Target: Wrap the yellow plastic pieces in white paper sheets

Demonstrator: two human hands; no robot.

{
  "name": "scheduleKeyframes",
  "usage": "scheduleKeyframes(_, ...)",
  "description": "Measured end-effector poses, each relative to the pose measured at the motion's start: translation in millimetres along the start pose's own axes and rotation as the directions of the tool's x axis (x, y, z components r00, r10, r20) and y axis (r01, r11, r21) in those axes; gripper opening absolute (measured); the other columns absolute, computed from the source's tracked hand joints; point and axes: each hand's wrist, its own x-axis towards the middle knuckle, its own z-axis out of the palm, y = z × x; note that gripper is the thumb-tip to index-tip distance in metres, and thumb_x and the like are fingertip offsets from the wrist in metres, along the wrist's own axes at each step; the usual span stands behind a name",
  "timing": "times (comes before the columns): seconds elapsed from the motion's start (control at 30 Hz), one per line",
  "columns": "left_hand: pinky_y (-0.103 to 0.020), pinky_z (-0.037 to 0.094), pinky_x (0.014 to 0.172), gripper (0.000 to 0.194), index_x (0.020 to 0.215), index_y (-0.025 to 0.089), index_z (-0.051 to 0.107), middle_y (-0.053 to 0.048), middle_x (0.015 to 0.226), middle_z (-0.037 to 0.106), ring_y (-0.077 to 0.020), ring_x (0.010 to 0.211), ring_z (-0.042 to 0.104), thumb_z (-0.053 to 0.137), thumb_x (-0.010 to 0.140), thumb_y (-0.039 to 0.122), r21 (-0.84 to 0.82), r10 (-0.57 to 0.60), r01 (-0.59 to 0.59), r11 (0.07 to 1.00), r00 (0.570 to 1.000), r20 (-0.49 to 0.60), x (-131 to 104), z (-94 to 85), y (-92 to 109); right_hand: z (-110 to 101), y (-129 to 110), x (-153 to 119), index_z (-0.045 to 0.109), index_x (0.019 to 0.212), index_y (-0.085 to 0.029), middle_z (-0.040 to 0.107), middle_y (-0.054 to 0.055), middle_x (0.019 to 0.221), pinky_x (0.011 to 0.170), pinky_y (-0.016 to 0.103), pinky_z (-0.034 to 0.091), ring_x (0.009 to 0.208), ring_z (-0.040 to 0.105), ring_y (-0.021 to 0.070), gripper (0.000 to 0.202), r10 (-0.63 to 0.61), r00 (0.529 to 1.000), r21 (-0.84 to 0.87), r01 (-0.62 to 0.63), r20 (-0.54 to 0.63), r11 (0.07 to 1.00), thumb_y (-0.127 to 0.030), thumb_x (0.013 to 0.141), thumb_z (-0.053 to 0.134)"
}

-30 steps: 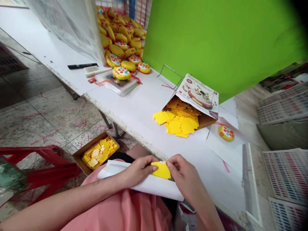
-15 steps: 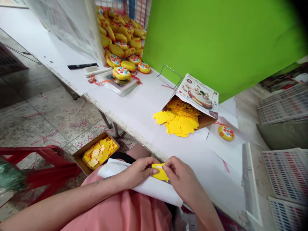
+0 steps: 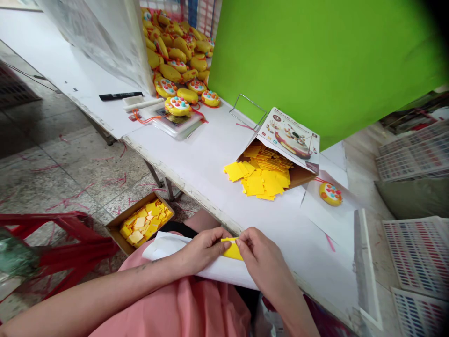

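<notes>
My left hand grips the left end of a flat yellow plastic piece, its thumb on top. At the other end my right hand pinches the upper right corner, thumb against fingertips. A pale strip shows along the piece's top edge, partly covered by fingers. Beneath both hands a white sheet lies over my lap. On the table beyond, several similar yellow pieces spill from a printed cardboard box lying on its side.
A carton of yellow scraps stands on the floor at left, near a red stool. Yellow toys are heaped at the back beside a green panel. A single toy, a black marker and a wire stand are on the table.
The yellow piece has tilted, so less of its face shows. My right hand has shifted slightly left and covers more of it. My left hand stays nearly still.
</notes>
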Motion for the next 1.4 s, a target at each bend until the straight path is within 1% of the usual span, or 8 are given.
scheduleKeyframes(0.23,-0.019,0.039,0.062,0.026,0.088,0.013,0.056,0.000,0.079,0.055,-0.0105,0.070,0.047,0.043,0.086,0.035,-0.019,0.009,-0.009,1.000,1.000,-0.027,0,0.4,2,10,0,0,0.050,0.081,-0.021,0.061,0.003,0.082,0.063,0.028,0.039,0.076,0.058,0.0193,0.010,0.001,0.996,-0.061,-0.007,-0.090,0.998,-0.026,0.086,0.043)
scheduleKeyframes(0.5,-0.020,0.039,0.062,0.025,0.088,0.012,0.056,-0.001,0.079,0.055,-0.0110,0.070,0.047,0.043,0.086,0.034,-0.023,0.012,-0.013,1.000,0.999,-0.038,1,1.5,1,12,1,-1,0.049,0.082,-0.021,0.061,0.003,0.082,0.063,0.028,0.039,0.077,0.059,0.0200,0.010,-0.004,0.995,-0.056,-0.002,-0.099,0.998,-0.027,0.086,0.042)
scheduleKeyframes(0.6,-0.020,0.039,0.062,0.025,0.088,0.013,0.056,-0.001,0.079,0.056,-0.0112,0.070,0.048,0.044,0.086,0.035,-0.040,0.014,-0.016,0.999,0.999,-0.053,0,2.4,1,14,4,1,0.049,0.081,-0.021,0.062,0.002,0.080,0.062,0.028,0.041,0.074,0.060,0.0193,0.008,0.019,0.994,0.047,-0.014,-0.111,0.999,-0.027,0.085,0.043)
scheduleKeyframes(0.73,-0.020,0.040,0.064,0.025,0.088,0.013,0.057,-0.001,0.081,0.057,-0.0118,0.072,0.049,0.045,0.085,0.035,-0.063,0.017,-0.022,0.998,0.997,-0.073,0,2.6,1,17,5,1,0.047,0.096,-0.022,0.063,0.002,0.081,0.061,0.026,0.044,0.073,0.062,0.0182,0.015,0.086,0.984,0.237,-0.048,-0.154,0.970,-0.026,0.082,0.045)
scheduleKeyframes(0.93,-0.021,0.042,0.070,0.024,0.091,0.013,0.058,-0.003,0.084,0.060,-0.0136,0.077,0.053,0.046,0.085,0.033,-0.041,0.027,-0.030,0.999,0.997,-0.078,1,1.7,2,23,-2,0,0.048,0.106,-0.020,0.063,0.005,0.091,0.066,0.030,0.046,0.082,0.060,0.0212,0.029,0.096,0.972,0.209,-0.051,-0.213,0.977,-0.033,0.080,0.047)
scheduleKeyframes(1.17,-0.023,0.043,0.075,0.030,0.100,0.013,0.058,-0.004,0.092,0.062,-0.0152,0.083,0.055,0.043,0.087,0.036,-0.044,0.026,-0.028,0.999,0.999,-0.038,0,-1.2,-3,24,14,-1,0.049,0.108,-0.021,0.061,0.001,0.081,0.067,0.027,0.046,0.074,0.059,0.0166,0.025,0.057,0.985,0.422,0.017,-0.162,0.906,-0.026,0.086,0.040)
scheduleKeyframes(1.3,-0.023,0.043,0.073,0.035,0.105,0.012,0.055,-0.005,0.090,0.061,-0.0146,0.081,0.055,0.038,0.089,0.039,0.004,0.037,-0.037,0.999,0.999,-0.029,-2,-3.0,-12,14,16,-1,0.050,0.116,-0.020,0.062,0.005,0.090,0.072,0.030,0.048,0.080,0.060,0.0177,0.033,0.201,0.924,0.492,-0.017,-0.324,0.870,-0.032,0.086,0.044)
scheduleKeyframes(1.4,-0.022,0.042,0.064,0.034,0.093,0.013,0.060,-0.003,0.080,0.062,-0.0128,0.071,0.054,0.040,0.088,0.040,0.116,0.025,-0.030,0.993,0.999,0.045,-8,-1.6,-17,15,-7,8,0.050,0.119,-0.019,0.062,0.007,0.098,0.079,0.031,0.048,0.087,0.060,0.0178,0.037,0.199,0.901,0.569,0.063,-0.386,0.820,-0.033,0.085,0.047)
